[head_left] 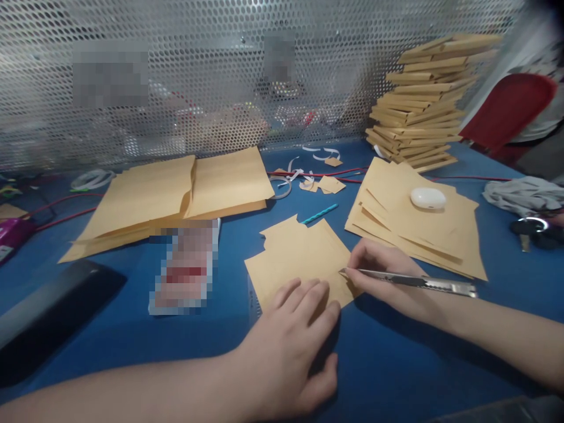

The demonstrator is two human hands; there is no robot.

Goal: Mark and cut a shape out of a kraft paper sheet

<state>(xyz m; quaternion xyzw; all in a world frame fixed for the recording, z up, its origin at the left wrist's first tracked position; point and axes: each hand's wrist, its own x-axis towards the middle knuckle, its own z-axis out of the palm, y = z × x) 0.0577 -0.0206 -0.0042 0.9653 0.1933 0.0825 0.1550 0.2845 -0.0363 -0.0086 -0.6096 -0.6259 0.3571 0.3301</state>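
Note:
My left hand (299, 335) lies with its fingers apart on a piece of brown paper (304, 252), pressing its near part against the blue table. Notches show along the paper's far edge. A clear ruler with dark markings (252, 302) pokes out from under the paper's left side. In my right hand (383, 267) is a slim metal craft knife (423, 282), its tip touching or just above the paper's right side and its back end pointing right. Beyond the paper lies a twisted blue stick (321, 214).
Folded brown paper sheets (229, 179) lie at left behind a pixelated phone (185, 270). A white earbud case (427, 198) rests on brown paper pieces (396, 235) at right. A tall envelope stack (418, 111) stands by the perforated metal screen (198, 70). Keys (525, 238) lie far right.

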